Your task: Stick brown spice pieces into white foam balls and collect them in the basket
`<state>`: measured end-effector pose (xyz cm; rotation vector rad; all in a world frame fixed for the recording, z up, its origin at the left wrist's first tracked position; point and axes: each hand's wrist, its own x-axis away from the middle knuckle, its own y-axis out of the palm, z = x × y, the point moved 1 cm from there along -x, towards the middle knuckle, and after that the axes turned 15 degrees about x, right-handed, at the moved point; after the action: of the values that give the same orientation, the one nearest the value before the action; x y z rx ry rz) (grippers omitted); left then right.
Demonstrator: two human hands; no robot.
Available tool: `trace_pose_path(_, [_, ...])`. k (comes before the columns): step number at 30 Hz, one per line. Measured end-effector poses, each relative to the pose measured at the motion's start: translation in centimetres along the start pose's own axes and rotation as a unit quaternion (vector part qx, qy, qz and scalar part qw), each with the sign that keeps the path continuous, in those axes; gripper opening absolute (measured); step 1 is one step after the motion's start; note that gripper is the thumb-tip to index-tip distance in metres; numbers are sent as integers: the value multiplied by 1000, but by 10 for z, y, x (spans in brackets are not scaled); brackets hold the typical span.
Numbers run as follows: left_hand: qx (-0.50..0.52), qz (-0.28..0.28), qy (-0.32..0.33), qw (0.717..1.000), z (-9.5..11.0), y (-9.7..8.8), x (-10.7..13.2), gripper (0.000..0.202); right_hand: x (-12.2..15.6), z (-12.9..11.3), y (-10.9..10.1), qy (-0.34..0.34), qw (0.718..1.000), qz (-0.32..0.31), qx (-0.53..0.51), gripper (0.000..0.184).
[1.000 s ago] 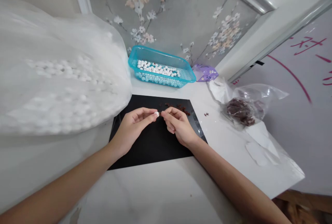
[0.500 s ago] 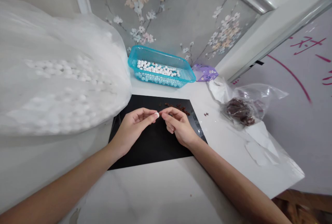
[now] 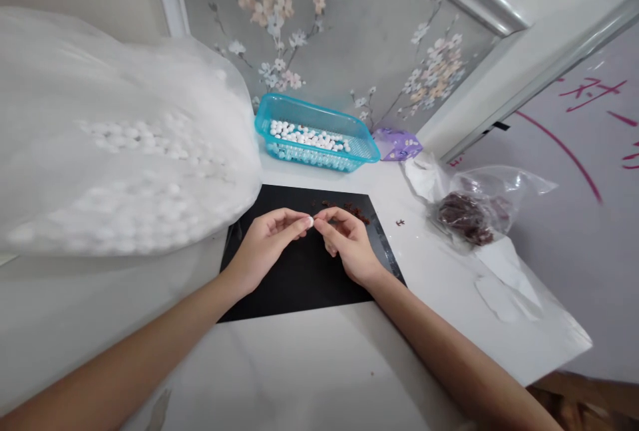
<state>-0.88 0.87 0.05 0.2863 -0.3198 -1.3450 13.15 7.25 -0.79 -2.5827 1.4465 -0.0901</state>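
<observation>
White tabletop (image 3: 299,368), left hand (image 3: 267,241) pinching white ball (image 3: 310,222), right hand (image 3: 350,245) pinched beside it, contents unclear

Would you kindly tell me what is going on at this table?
A person's left hand pinches a small white piece over a black mat, and the right hand is pinched close beside it; anything it grips is too small to tell. Brown bits lie on the mat's far side. Beyond stands a blue basket of white pieces.
</observation>
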Motion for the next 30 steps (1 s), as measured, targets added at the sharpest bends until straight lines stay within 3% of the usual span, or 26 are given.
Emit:
trace_pose_path(4, [40,26,-4,999,-1,-1,1,30,-8,-3,-4,-18,999,44,-4,19])
trace_pose_path(8, [50,40,-8,998,-2,-2,2,31,-44,-19,-18,-79,986,110,97,21])
trace_pose_path(13, [55,33,-5,998,-2,-3,3,27,-121,-48,-39,-163,927,195,275,16])
trace_pose_path(15, [55,31,-7,998,-2,-2,3,26,-140,-59,-36,-184,882,215,377,13])
trace_pose_path(18, [55,33,-11,998,-3,-2,2,24,-133,-78,-7,-288,797,194,495,15])
trace_pose_path(21, [60,27,-6,998,-4,-2,2,22,-99,-96,45,-376,738,60,556,15])
trace_pose_path(24, [53,31,29,998,-5,-3,3,17,-75,-104,97,-402,681,-79,606,20])
trace_pose_path(27, [22,45,72,996,-4,-4,6,19,-79,-101,131,-398,654,-144,627,17])
trace_pose_path(30, [-6,45,77,996,-4,-5,7,20,-94,-93,147,-386,650,-178,630,16])
